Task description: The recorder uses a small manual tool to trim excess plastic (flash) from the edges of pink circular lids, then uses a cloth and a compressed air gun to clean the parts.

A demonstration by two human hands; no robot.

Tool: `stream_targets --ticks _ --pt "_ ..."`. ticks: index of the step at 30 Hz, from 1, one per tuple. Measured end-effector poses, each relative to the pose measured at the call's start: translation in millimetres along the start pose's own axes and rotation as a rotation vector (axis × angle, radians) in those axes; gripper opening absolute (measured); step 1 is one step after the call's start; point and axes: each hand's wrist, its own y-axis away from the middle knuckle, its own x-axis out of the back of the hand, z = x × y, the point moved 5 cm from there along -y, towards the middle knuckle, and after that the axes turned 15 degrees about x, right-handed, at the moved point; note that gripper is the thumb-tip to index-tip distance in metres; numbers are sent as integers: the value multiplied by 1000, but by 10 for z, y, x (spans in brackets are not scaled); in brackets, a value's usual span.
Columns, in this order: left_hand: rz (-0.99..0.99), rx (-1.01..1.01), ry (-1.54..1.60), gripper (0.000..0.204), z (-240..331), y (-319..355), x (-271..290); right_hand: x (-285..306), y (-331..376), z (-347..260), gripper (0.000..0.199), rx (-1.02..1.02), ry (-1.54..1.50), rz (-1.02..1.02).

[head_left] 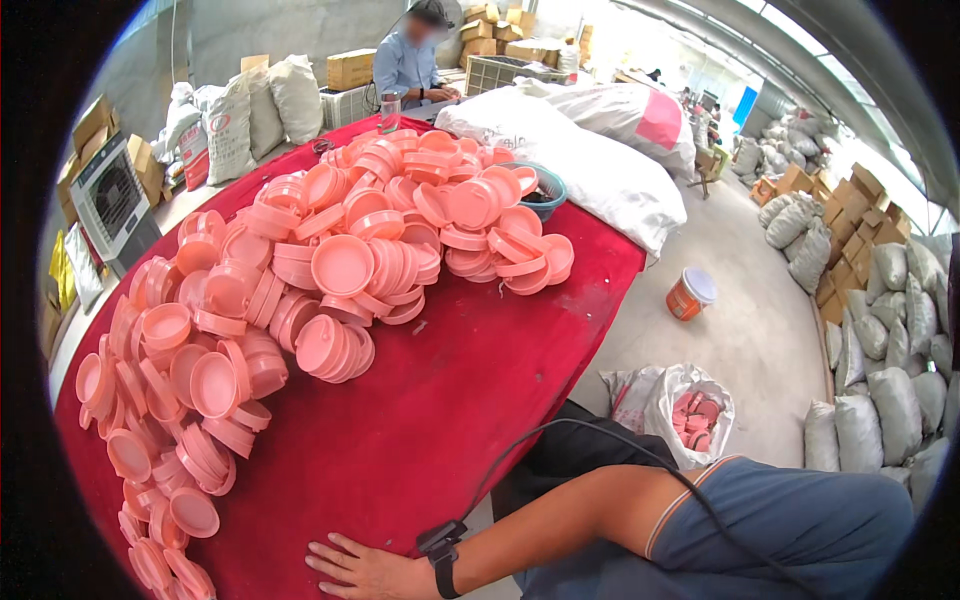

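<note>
My right hand (372,573) lies palm down on the red cloth of the table (400,440), fingers spread, holding nothing. Its wrist carries a black strap with a small dark device (440,545), and a black cable runs from there across my forearm. My left hand is out of view. To the left of and beyond my right hand spreads a large heap of pink round plastic lids (342,265), reaching from the near left edge to the far end of the table. Some lie stacked on their sides. The nearest lids (193,512) are apart from my fingers.
At the table's far end stand a blue-green bowl (545,192), a clear glass (390,112) and white sacks (575,160). On the floor are an orange bucket (690,293) and a white bag (660,410) of pink pieces. A person (415,65) sits beyond; full sacks (890,410) line the right.
</note>
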Motion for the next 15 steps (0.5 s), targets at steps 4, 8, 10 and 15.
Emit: stream_targets --ticks 4,8,10,15 --pt "5 -21 2 55 149 -157 54 22 -23 -39 54 6 14 9" --pt "-15 -35 13 55 286 -169 -1 -4 32 -46 54 -11 0 32" --pt "-22 -41 21 56 367 -189 -30 19 55 -18 54 -10 5 25" --pt "-37 -48 33 56 500 -275 -80 61 77 13 49 -23 29 115"
